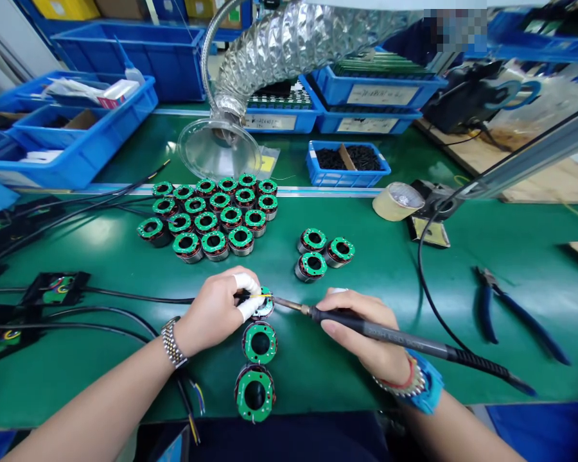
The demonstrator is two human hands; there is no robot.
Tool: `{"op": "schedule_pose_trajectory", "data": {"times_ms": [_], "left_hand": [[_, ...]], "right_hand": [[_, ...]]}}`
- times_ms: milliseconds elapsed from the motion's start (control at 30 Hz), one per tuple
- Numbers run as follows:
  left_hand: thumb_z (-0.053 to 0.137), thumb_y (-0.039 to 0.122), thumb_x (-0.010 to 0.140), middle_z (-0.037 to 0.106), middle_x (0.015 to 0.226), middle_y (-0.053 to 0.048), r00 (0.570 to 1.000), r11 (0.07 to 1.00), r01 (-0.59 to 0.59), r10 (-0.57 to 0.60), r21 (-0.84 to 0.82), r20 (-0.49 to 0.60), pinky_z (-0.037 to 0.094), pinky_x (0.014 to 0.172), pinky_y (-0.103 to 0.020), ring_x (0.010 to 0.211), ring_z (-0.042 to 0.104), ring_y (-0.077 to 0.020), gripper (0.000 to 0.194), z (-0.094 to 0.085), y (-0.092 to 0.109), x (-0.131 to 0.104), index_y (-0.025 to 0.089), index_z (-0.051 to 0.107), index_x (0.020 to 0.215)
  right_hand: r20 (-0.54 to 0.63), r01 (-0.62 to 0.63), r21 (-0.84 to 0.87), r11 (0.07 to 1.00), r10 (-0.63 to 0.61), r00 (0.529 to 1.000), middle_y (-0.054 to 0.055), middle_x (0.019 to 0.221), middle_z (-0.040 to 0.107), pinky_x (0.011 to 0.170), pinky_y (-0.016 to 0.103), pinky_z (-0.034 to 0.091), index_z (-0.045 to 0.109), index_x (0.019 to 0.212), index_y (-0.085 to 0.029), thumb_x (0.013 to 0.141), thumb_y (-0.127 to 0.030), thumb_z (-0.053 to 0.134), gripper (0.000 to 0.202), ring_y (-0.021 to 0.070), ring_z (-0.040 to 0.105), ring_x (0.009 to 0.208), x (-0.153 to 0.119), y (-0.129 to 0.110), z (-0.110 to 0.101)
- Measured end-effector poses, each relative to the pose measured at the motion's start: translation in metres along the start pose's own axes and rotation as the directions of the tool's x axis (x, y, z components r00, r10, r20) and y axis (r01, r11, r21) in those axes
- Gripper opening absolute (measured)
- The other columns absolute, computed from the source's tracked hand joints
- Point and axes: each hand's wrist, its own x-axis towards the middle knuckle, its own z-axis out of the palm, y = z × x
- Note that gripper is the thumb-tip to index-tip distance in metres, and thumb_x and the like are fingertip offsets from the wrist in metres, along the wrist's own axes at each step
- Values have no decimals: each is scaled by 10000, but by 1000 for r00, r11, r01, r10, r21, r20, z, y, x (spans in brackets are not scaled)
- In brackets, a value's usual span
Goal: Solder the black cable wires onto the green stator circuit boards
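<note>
My right hand [361, 324] grips a soldering iron [395, 340] by its black handle. The iron's tip touches or nearly touches the rim of a motor stator [264, 307] topped with a round circuit board. My left hand [224, 305], with white finger cots on thumb and forefinger, pinches the end of a black cable [139, 297]. A thin yellow wire from it reaches the board near the tip. Two more stators with green boards, a middle one [260, 343] and a front one [255, 393], stand in line toward me.
Several stators [206, 222] stand grouped at back left, three more [313, 265] right of centre. A fume extractor hood [219, 151] hangs behind. Cutting pliers [491, 301], a tape roll [398, 200] and an iron stand [431, 221] lie right. Blue bins [349, 173] line the back.
</note>
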Motion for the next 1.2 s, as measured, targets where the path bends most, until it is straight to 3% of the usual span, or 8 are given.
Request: {"op": "schedule_pose_trajectory", "data": {"times_ms": [300, 767, 933, 1200], "left_hand": [[592, 100, 756, 620, 807, 4, 1000, 1000, -8, 8, 9, -9, 382, 513, -175, 599, 510, -73, 81, 0, -2, -1, 155, 580, 698], [592, 78, 742, 623, 803, 11, 1000, 999, -22, 22, 35, -12, 377, 501, -171, 564, 489, -61, 93, 0, 0, 1, 150, 586, 684], [589, 90, 748, 626, 802, 8, 1000, 999, -26, 26, 44, -9, 377, 497, -172, 561, 490, -64, 87, -1, 0, 1, 154, 594, 690], [588, 98, 753, 628, 805, 2, 1000, 999, -19, 20, 48, -5, 405, 536, -178, 593, 513, -75, 91, -1, 1, 1, 153, 595, 682]], "right_hand": [[1, -5, -1, 1000, 5, 1000, -7, 688, 661, 593, 237, 463, 633, 846, -216, 776, -178, 615, 81, 128, 590, 628, -2, 1, 0], [3, 133, -29, 991, -133, 991, 10, 678, 666, 557, 246, 473, 627, 864, -205, 766, -132, 587, 128, 126, 568, 578, 1, -5, 0], [-53, 123, -35, 992, -125, 991, 10, 681, 675, 569, 254, 479, 630, 840, -208, 764, -143, 592, 107, 132, 584, 583, 1, -6, -1], [-1, 118, -38, 992, -118, 993, 16, 677, 669, 544, 252, 476, 628, 859, -208, 768, -141, 587, 120, 131, 574, 580, 2, -7, 2]]}}
